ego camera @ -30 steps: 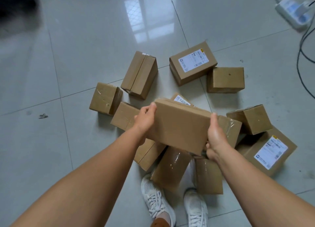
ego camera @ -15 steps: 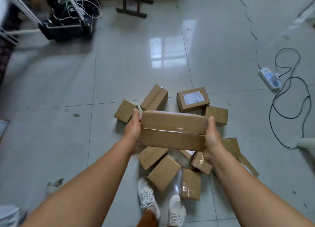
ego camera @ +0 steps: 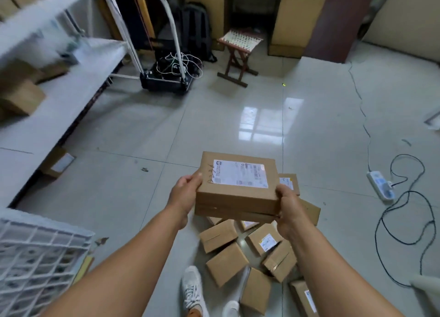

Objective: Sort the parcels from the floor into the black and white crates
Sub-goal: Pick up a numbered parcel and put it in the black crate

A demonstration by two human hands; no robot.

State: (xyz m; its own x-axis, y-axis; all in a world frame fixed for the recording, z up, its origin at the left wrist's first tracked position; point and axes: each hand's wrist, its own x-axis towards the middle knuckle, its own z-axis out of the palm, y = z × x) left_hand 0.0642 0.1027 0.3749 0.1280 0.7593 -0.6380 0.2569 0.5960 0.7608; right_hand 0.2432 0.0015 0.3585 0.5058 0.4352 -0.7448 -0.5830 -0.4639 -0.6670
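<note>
A flat brown cardboard parcel point(ego camera: 238, 193) with a white shipping label on top is held up in front of me. My left hand point(ego camera: 185, 193) grips its left end and my right hand point(ego camera: 289, 209) grips its right end, thumbs on top. Below it, several more brown parcels point(ego camera: 226, 263) lie in a heap on the tiled floor by my white shoes point(ego camera: 192, 290). A white lattice crate point(ego camera: 35, 252) shows at the bottom left. No black crate is plainly visible.
A white shelf unit point(ego camera: 59, 97) with boxes runs along the left. A black trolley base point(ego camera: 164, 81) with wires, a backpack and a folding stool point(ego camera: 238, 52) stand at the back. A power strip point(ego camera: 381, 185) and black cable lie on the right.
The parcel has been lifted higher and turned so its labelled face is up. My view has risen from the floor heap to the room, bringing the shelf and white crate into sight.
</note>
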